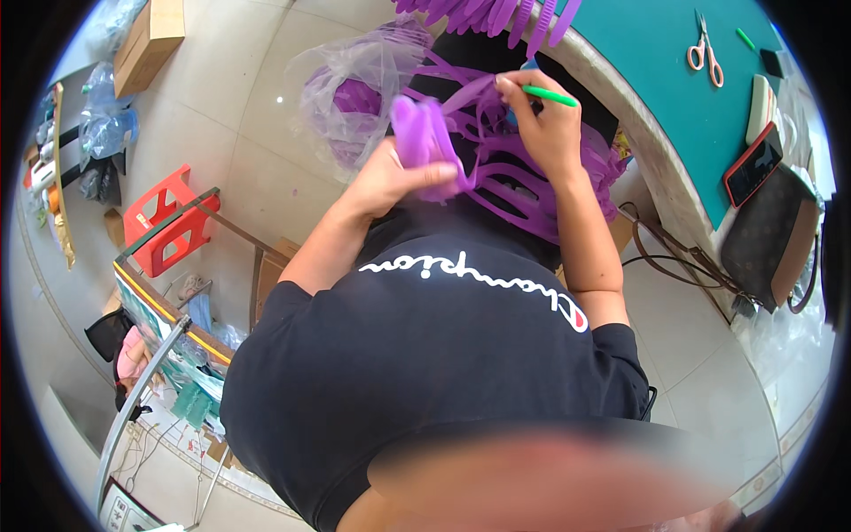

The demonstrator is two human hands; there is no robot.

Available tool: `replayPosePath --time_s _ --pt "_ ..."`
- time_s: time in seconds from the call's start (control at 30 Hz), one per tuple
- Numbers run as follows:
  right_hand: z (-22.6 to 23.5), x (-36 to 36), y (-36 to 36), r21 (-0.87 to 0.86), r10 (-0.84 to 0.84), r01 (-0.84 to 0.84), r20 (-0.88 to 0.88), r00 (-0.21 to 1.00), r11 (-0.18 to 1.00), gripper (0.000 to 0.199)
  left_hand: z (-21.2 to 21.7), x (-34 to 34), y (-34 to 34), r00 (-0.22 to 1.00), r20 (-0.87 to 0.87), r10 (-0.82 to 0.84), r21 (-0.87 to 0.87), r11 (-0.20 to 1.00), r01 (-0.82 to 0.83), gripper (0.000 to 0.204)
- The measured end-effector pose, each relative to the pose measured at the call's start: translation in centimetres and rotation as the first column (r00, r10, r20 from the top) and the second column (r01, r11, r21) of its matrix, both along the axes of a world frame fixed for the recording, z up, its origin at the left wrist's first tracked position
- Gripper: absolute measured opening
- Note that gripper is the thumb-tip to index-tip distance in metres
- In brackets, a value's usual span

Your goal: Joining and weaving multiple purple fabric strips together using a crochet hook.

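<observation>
My left hand point(390, 180) is closed round a bundle of looped purple rubbery strips point(420, 133), slightly blurred, with the thumb across its lower part. To its right, my right hand point(545, 120) grips a slim bright green pen-like tool point(551, 95); its working end is hidden by the fingers. The right fingertips also touch a purple strip point(479, 91). Under and between my hands, a tangled heap of purple strips with long openings point(519, 191) lies over my dark lap. A small blue item shows behind the right fingertips, too covered to identify.
A clear plastic bag point(324, 97) with purple pieces lies at the left of my lap. More purple strips point(496, 16) hang over the edge of a green-topped table point(647, 80). On it are scissors point(705, 55) and a phone point(753, 166). A red stool point(168, 222) stands left.
</observation>
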State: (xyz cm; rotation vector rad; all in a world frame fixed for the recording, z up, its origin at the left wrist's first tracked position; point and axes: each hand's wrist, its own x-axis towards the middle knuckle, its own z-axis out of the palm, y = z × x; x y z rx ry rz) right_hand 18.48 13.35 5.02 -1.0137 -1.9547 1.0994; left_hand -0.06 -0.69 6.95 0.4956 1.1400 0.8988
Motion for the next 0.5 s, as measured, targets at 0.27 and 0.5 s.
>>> replayPosePath --time_s 0.27,0.5 --pt "1.1 0.1 -4.5 0.307 0.279 -0.231 -0.124 0.952 0.923 0.018 -1.6 1.6 2.2 0.89 -0.003 0.455 0.075 0.888 -0.454 0.011" --pt "0.1 0.1 -4.6 0.388 0.288 -0.243 -0.062 0.956 0.889 0.025 -1.6 1.9 2.2 0.874 -0.035 0.484 0.104 0.872 -0.478 0.01"
